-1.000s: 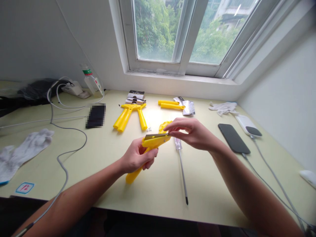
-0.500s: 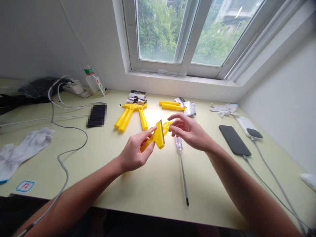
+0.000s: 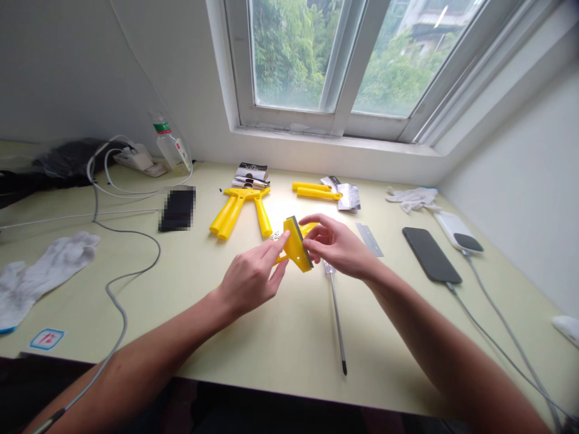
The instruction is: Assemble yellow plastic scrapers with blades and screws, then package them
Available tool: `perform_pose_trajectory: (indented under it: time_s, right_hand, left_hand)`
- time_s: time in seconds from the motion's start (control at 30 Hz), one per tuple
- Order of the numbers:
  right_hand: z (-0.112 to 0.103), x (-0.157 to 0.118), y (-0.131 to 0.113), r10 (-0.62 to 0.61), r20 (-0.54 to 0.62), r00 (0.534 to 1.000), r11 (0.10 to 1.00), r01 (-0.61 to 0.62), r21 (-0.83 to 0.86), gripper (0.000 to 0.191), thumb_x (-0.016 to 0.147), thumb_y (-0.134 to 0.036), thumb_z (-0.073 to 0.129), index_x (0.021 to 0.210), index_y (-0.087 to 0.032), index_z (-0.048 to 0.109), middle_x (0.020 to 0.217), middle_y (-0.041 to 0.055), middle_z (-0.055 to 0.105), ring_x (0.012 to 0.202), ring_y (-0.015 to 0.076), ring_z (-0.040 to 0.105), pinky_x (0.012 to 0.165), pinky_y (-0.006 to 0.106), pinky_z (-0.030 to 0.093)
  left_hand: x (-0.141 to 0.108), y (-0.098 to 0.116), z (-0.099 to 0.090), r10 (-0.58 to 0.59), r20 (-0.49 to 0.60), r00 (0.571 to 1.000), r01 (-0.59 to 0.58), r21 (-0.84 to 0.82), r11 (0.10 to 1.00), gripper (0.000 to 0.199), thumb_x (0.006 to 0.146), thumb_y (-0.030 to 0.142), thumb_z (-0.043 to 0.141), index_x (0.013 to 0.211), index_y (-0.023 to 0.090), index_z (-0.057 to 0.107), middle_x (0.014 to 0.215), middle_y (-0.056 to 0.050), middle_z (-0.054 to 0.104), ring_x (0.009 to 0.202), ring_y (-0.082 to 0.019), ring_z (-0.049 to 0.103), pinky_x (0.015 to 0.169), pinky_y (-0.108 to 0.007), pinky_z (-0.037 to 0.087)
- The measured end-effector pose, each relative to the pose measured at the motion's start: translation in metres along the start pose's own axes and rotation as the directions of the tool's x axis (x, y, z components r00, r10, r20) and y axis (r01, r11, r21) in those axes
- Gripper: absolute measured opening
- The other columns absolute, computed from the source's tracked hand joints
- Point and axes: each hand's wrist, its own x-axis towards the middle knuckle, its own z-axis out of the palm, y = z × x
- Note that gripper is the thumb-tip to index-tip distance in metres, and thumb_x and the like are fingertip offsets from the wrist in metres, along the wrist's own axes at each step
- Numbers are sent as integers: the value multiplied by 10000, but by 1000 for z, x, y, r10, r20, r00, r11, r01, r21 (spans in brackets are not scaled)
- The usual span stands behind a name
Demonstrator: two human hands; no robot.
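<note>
Well left of the clear-handled screwdriver (image 3: pixel 338 322) lies a white glove (image 3: pixel 49 271), cut off by the view's edge; a dark rectangle (image 3: pixel 178 209), nearer the screwdriver, is pixelated beyond reading. Beyond and left of the screwdriver, yellow scrapers (image 3: pixel 229 220) lie bunched, and beside them sit small nuts (image 3: pixel 275 235), too tiny to make out well. The left hand (image 3: pixel 253 274) grips another yellow scraper (image 3: pixel 296 247), raised just left of the screwdriver's handle; the hand hides most of the scraper's grip. The right hand (image 3: pixel 339 244) is half curled, fingertips at the scraper's dark edge; whether they pinch it cannot be told. It also covers part of the screwdriver's handle. Right of the screwdriver come a thin metal blade (image 3: pixel 370 239) near the right wrist, a black phone (image 3: pixel 431 254), a white power bank (image 3: pixel 455 226) and a white object (image 3: pixel 565 328) cut off by the edge.
</note>
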Motion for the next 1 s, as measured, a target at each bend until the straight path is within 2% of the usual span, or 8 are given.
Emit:
perform_pose_trajectory:
  time_s: [0.13,0.37,0.57,0.7,1.0]
  right_hand:
    - [3,-1,4,-35,-17,999,999,34,-26,347,854,-240,563,1182,-263,453,794,-34,599,602,120,599,563,275,500]
    - [2,-4,4,-118,-13,993,977,114,-179,433,855,-209,533,1256,-283,389,811,-27,596,723,146,618,637,284,505]
    - [1,-4,3,-95,-3,995,984,94,-151,398,846,-210,536,1207,-283,384,793,-34,601,687,143,611,593,268,488]
    - [1,-5,-1,-112,-14,994,983,109,-147,387,829,-194,546,1165,-282,377,771,-49,578,657,132,590,569,253,480]
    - [0,-8,-5,-113,-24,993,984,109,-140,339,829,-197,545,1111,-277,377,780,-50,571,602,112,567,504,226,446]
  left_hand:
    - [0,0,1,10,-6,1000,-9,64,998,596,920,205,542,1478,170,334,1022,-74,697,778,-201,683,639,-323,581]
    - [0,0,2,19,-3,1000,-19,35,999,577,923,197,546,1465,172,348,1020,-73,692,785,-193,678,657,-314,578]
    - [-1,-1,1,53,4,999,-53,-2,999,516,934,180,527,1434,177,402,1052,-77,682,854,-184,685,728,-313,593]
    - [-1,-1,-1,56,5,998,-56,0,998,466,942,185,516,1404,182,452,1021,-75,677,847,-177,686,725,-312,599]
    - [0,-2,2,49,2,999,-49,3,999,494,938,189,526,1423,180,434,1047,-80,671,862,-182,683,745,-323,602]
